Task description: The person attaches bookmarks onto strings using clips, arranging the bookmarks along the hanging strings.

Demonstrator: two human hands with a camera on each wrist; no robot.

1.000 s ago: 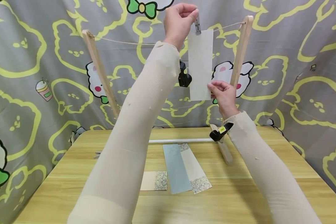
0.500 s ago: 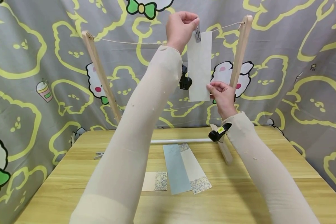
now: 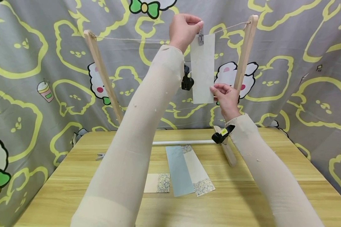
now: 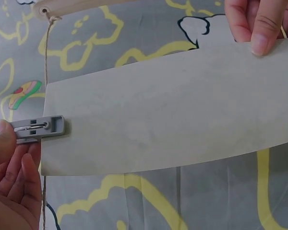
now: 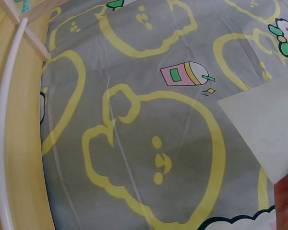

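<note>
Left hand [image 3: 182, 31]: thumb and fingers brought together on the outer end of a grey clip [image 4: 55, 125], pinching it; how hard the handles are squeezed cannot be told. Strip [image 3: 203, 69] lies directly below these fingers, its upper short end under the clip's jaws. Long axis near vertical; slight bow seen from the left wrist. Right hand [image 3: 226, 97]: thumb and fingers closed to the strip's thickness on its right long edge, near the lower end, below and right of the left fingers.

Key relation: cord [image 3: 130, 39] runs crosswise to the long axis, just below the left fingers, meeting the strip's upper end. Left hand is nearer to this crossing. Cord hidden there; whether the clip bites it cannot be told. Surface [image 3: 170, 211] well below both hands.
</note>
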